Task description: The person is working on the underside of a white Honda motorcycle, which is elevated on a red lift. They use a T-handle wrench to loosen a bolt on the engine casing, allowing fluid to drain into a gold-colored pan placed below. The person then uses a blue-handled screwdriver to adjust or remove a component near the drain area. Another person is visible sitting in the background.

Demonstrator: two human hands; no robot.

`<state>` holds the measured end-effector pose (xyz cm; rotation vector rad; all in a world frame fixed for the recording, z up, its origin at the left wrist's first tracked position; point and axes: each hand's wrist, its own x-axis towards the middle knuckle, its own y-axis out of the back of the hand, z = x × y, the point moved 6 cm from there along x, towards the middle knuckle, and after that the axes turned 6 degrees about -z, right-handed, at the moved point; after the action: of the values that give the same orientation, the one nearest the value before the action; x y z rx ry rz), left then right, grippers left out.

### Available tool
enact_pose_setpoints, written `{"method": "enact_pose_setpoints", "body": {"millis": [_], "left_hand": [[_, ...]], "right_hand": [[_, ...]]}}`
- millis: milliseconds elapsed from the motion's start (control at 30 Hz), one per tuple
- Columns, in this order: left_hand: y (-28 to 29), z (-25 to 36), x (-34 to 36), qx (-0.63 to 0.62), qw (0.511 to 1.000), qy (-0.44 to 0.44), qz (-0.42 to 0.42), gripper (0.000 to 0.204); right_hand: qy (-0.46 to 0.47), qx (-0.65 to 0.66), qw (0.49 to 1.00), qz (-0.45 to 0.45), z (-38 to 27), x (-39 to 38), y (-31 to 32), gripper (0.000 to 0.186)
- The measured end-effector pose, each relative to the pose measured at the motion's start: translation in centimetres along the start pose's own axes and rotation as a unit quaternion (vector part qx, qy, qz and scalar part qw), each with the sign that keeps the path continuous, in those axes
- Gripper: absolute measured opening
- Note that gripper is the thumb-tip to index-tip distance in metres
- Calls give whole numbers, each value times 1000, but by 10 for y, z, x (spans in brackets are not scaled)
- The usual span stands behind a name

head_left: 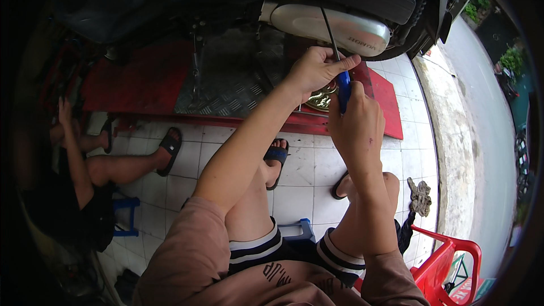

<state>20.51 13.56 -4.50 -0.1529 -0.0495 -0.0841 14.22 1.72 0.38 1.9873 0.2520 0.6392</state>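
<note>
The person is sitting on a low blue stool (pixel 298 229) on the tiled floor (pixel 300 192), a red plastic chair (pixel 453 255) standing to its right. Above the stool, the right hand (pixel 357 122) is closing around the blue handle of a screwdriver (pixel 344 88), holding it upright. The left hand (pixel 317 68) is gripping the thin dark shaft of the screwdriver just above the handle, fingers curled around it. Beyond both hands, the shaft is reaching up to the silver engine cover (pixel 331 25) of a motorbike, which is standing on a red lift ramp (pixel 226 79).
</note>
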Motion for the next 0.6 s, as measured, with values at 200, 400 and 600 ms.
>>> {"method": "enact_pose_setpoints", "body": {"millis": [200,400,600], "left_hand": [[-10,16,-9,-306,916,-47,-257,33],[0,12,0,-299,935,-76,-177,23],[16,10,2,-92,991,-85,-38,28]], "right_hand": [[-139,836,503,-171,9,4,-32,24],[-102,543,829,-84,11,15,-7,26],[1,-3,995,96,-19,13,21,22]]}}
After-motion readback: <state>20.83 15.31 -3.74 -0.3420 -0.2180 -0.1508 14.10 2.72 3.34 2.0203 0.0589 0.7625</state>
